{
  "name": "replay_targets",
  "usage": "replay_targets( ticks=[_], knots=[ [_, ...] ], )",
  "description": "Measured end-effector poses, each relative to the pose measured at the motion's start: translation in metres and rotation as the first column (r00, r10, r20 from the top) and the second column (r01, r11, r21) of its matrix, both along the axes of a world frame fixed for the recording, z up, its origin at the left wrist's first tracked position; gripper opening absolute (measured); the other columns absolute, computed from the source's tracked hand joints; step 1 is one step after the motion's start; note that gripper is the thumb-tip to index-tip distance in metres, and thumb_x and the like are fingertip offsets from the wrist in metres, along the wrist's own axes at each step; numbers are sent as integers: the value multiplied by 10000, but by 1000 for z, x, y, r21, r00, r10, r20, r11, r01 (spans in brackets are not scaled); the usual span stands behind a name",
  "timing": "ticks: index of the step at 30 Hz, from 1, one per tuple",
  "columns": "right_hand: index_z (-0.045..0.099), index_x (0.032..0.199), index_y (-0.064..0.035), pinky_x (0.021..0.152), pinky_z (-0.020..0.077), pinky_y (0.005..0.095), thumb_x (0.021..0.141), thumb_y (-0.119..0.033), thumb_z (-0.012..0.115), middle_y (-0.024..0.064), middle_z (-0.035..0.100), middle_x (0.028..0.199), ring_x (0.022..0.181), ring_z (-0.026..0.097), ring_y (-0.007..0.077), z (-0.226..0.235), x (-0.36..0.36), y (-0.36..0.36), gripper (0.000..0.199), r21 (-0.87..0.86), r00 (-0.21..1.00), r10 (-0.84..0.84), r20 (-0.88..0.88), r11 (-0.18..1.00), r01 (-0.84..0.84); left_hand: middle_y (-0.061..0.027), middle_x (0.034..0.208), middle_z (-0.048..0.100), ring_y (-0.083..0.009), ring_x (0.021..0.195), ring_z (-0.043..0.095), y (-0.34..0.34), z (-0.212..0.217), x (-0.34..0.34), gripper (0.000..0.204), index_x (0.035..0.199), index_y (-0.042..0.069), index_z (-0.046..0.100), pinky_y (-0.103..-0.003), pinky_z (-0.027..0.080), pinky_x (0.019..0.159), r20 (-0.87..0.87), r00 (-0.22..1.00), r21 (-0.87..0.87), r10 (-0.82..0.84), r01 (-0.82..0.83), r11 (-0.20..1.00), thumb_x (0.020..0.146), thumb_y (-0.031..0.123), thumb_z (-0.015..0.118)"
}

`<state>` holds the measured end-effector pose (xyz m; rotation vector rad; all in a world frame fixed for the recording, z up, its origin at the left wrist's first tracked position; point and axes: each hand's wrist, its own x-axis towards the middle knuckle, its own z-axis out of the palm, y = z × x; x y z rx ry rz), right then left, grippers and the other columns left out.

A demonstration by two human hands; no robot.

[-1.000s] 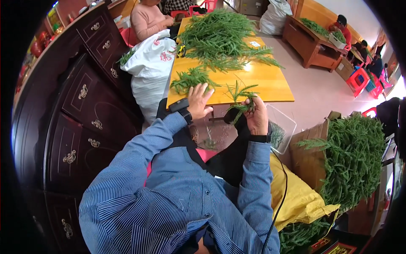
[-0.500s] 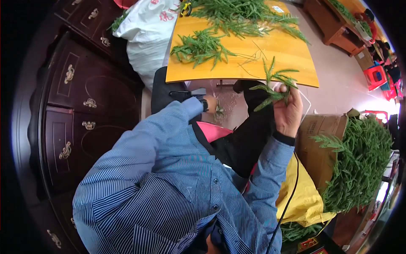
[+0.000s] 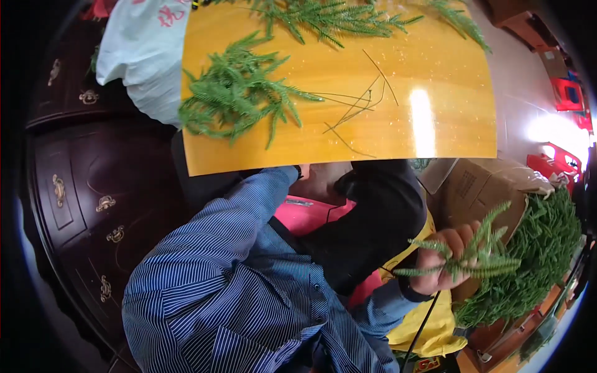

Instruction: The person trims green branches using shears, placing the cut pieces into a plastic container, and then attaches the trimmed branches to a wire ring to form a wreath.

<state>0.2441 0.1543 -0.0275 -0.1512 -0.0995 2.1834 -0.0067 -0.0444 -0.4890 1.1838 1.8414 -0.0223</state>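
Out to the right, beside the cardboard box, my right hand (image 3: 435, 261) is closed round a green artificial pine sprig (image 3: 488, 266). Its needled arms fan out in front of my fingers and partly cover them. My left hand (image 3: 304, 173) is down below the near edge of the yellow table (image 3: 273, 152). Only a sliver of it shows past the sleeve, so its fingers are hidden. A pile of similar green sprigs (image 3: 233, 93) lies at the table's left, with several thin bare stems (image 3: 354, 105) to its right.
More green branches (image 3: 329, 18) lie along the table's far side. A cardboard box (image 3: 476, 186) on the right overflows with greenery (image 3: 528, 267), and a yellow bag (image 3: 429, 323) sits against it. A white sack (image 3: 146, 62) and dark drawers (image 3: 93, 180) stand on the left.
My right hand has swung from the table's near right corner out towards the box, still holding the sprig. My left hand has become mostly covered by the table edge. The view has shifted closer over the table.
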Motion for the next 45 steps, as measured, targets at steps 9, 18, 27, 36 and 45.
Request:
replay_targets(
  ticks=[9, 18, 27, 36, 45],
  knots=[
    [531, 1074, -33, 630, 402, 259, 964, -129, 527, -34, 462, 742, 660, 459, 107, -8, -5, 0, 146, -159, 985, 20, 171, 987, 8, -273, 1204, 568, -397, 1097, 565, -14, -57, -11, 365, 1120, 42, 606, -511, 441, 917, 67, 954, 156, 291, -298, 942, 771, 139, 561],
    [555, 1124, -65, 700, 416, 300, 950, -210, 568, -11, 509, 771, 725, 481, 119, -8, -1, -3, 227, -115, 983, 47, 178, 993, -27, -271, 1239, 545, -392, 1143, 542, 3, -23, 53, 416, 1185, 35, 564, -503, 426, 947, 18, 837, 452, 547, -495, 742, 777, 119, 548],
    [579, 999, -107, 790, 450, 372, 1015, -307, 475, -16, 559, 831, 758, 547, 148, -24, 12, 0, 226, -35, 994, 17, 107, 999, -14, -223, 1026, 632, -399, 951, 617, 49, 184, 37, 370, 1162, 54, 556, -494, 485, 821, 126, 891, 248, 436, -453, 856, 792, 57, 557],
    [554, 956, -87, 828, 466, 414, 1004, -282, 479, 1, 562, 841, 830, 569, 177, -18, -5, -2, 215, 15, 995, 79, 54, 997, -80, -164, 869, 639, -342, 783, 628, 17, 402, 33, 206, 1005, 40, 632, -418, 513, 709, -23, 996, 885, 83, -19, 465, 809, 90, 669],
    [554, 972, -65, 818, 469, 396, 1008, -266, 462, 28, 564, 860, 826, 559, 198, -23, -8, 1, 224, 57, 997, 82, -9, 995, -82, -87, 715, 602, -191, 681, 612, 42, 493, -77, 444, 1233, 26, 547, -324, 509, 696, 22, 881, 845, 473, -269, 462, 841, 177, 691]
  ],
)
